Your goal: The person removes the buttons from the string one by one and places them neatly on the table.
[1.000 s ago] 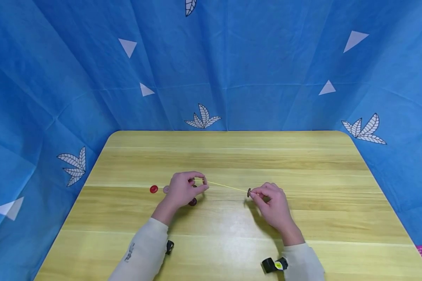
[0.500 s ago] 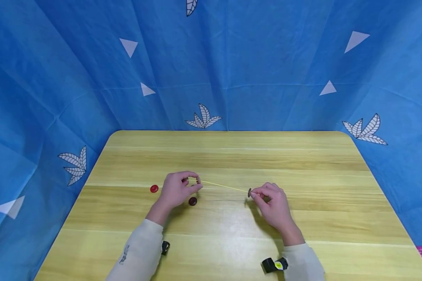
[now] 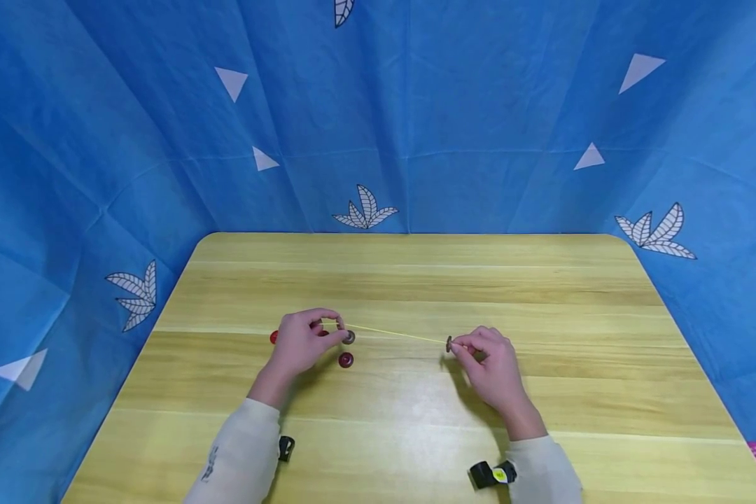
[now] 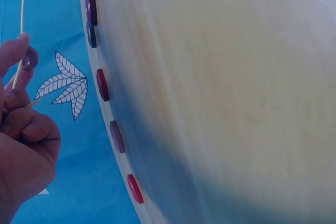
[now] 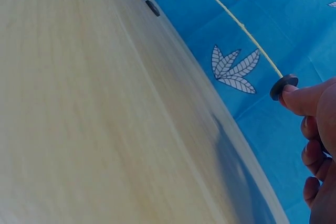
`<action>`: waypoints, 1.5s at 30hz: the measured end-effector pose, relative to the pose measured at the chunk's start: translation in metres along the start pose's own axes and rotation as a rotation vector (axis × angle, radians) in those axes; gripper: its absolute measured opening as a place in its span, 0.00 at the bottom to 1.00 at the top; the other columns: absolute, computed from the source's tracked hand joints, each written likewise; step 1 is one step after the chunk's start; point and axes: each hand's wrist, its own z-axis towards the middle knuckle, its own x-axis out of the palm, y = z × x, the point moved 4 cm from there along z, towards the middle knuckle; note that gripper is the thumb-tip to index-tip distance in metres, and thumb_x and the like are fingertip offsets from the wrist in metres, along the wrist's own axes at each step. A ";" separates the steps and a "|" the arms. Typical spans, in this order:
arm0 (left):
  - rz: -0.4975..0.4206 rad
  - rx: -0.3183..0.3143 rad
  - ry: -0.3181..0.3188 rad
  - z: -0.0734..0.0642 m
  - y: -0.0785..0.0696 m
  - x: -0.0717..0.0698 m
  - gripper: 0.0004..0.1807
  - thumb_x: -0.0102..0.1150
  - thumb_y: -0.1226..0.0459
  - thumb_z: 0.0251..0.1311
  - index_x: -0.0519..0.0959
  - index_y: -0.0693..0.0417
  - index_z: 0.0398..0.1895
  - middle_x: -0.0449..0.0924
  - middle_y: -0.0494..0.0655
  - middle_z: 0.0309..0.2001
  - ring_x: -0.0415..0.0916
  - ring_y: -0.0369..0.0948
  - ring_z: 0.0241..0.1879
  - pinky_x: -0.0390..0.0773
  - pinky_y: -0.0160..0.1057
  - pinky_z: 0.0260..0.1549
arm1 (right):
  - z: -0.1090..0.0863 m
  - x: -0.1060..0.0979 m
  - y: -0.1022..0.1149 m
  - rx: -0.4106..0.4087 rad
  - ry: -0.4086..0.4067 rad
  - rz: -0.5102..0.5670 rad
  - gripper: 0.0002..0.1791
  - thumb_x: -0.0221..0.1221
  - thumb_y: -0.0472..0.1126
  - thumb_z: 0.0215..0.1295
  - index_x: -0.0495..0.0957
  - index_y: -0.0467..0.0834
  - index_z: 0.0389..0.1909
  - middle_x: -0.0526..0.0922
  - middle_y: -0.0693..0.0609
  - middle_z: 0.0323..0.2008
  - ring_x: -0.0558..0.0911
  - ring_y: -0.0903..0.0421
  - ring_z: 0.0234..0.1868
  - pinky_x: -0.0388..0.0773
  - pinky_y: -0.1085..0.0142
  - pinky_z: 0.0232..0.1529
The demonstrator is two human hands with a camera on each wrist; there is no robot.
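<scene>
In the head view my left hand [image 3: 299, 339] pinches a small round button between thumb and finger, over the left half of the table. That button [image 4: 30, 57] shows in the left wrist view, with a yellow string [image 4: 22, 9] running past the fingertips. To the right, my right hand [image 3: 491, 360] holds a dark button [image 5: 284, 86] in a pinch of thumb and index finger. The yellow string [image 3: 397, 333] stretches nearly straight between both buttons, above the table. Below the left fingers lie a grey-brown button [image 3: 349, 337] and a dark red button [image 3: 346, 360].
A bright red button [image 3: 274, 337] lies left of the left hand, partly covered by it. The left wrist view shows several buttons along the wooden table [image 4: 210, 77], including a mauve one [image 4: 117, 137]. A blue patterned cloth [image 3: 479, 105] hangs behind the table.
My left hand has moved left with its button, and the string between the hands has grown longer. Buttons on the table came out from behind it. My right hand has stayed nearly still.
</scene>
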 end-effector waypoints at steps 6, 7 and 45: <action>0.028 0.004 -0.008 -0.002 0.003 -0.006 0.08 0.76 0.58 0.54 0.86 0.43 0.36 0.56 0.40 0.13 0.54 0.39 0.14 0.56 0.33 0.14 | 0.000 0.000 0.002 -0.017 -0.012 0.002 0.07 0.69 0.26 0.55 0.86 0.41 0.29 0.77 0.62 0.24 0.75 0.59 0.28 0.72 0.65 0.32; 0.037 0.005 -0.013 -0.003 0.003 -0.008 0.08 0.76 0.57 0.55 0.86 0.42 0.36 0.56 0.40 0.13 0.54 0.39 0.14 0.56 0.34 0.14 | 0.000 0.000 0.002 -0.018 -0.014 0.002 0.07 0.69 0.26 0.55 0.86 0.41 0.29 0.77 0.61 0.24 0.75 0.59 0.28 0.72 0.66 0.31; 0.122 0.020 -0.074 -0.019 0.029 -0.039 0.11 0.76 0.60 0.53 0.87 0.51 0.39 0.60 0.40 0.13 0.56 0.36 0.14 0.61 0.35 0.15 | 0.001 -0.003 -0.004 0.064 -0.037 -0.006 0.07 0.70 0.25 0.54 0.87 0.40 0.29 0.76 0.61 0.23 0.75 0.58 0.28 0.71 0.72 0.29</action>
